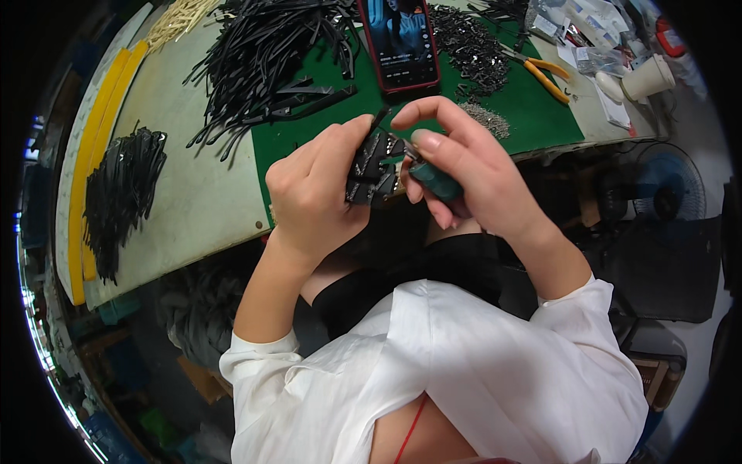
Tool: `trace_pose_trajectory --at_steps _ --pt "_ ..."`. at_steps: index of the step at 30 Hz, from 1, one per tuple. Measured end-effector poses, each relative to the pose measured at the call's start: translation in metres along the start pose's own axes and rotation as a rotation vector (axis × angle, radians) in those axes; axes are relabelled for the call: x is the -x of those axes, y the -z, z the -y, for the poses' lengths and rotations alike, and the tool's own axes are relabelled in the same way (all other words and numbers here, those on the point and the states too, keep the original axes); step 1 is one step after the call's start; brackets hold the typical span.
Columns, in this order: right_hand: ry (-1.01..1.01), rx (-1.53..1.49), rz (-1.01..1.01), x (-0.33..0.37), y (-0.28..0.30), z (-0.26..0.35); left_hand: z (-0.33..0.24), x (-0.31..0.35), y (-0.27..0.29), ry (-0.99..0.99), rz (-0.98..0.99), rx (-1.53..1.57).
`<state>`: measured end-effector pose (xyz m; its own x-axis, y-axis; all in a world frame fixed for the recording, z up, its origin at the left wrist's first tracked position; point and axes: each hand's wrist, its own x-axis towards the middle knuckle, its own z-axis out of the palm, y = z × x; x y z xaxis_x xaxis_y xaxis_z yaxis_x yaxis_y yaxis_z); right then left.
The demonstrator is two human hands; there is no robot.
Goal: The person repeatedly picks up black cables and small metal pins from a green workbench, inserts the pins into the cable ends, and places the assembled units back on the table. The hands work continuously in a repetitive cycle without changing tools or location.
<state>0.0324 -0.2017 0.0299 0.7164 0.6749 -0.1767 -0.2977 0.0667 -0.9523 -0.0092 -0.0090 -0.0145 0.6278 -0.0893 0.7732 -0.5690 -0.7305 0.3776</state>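
My left hand [321, 174] is closed round several black plastic pieces [369, 166] with small metal bits along their edges; they look like the hinge ends of eyeglass temples. In my right hand [471, 158] is a short tool with a dark green handle [437, 182], which looks like a screwdriver. Its metal tip points at the black pieces, and whether it touches them I cannot tell. The right index finger arches above the tool while the thumb lies near its shaft. Both hands are held in front of the table's near edge.
Loose black temples [270, 62] heap up on the green mat [301, 131]; another bundle [127, 193] lies by the yellow strip [100, 155]. A phone [398, 46], small black parts [475, 58], tiny silver pieces [487, 120], orange-handled pliers [547, 77] and a white cup [648, 77] are beyond.
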Motion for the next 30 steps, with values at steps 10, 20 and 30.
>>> trace_pose_trajectory --at_steps 10,20,30 --pt "0.645 1.234 -0.353 -0.016 -0.004 -0.042 0.01 0.004 -0.005 0.049 0.17 -0.085" --pt "0.393 1.08 -0.324 0.004 0.016 -0.045 0.076 -0.026 0.0 0.317 0.262 -0.358" --pt "0.117 1.119 -0.35 0.014 0.079 -0.017 0.095 -0.03 -0.012 0.28 0.347 -0.328"
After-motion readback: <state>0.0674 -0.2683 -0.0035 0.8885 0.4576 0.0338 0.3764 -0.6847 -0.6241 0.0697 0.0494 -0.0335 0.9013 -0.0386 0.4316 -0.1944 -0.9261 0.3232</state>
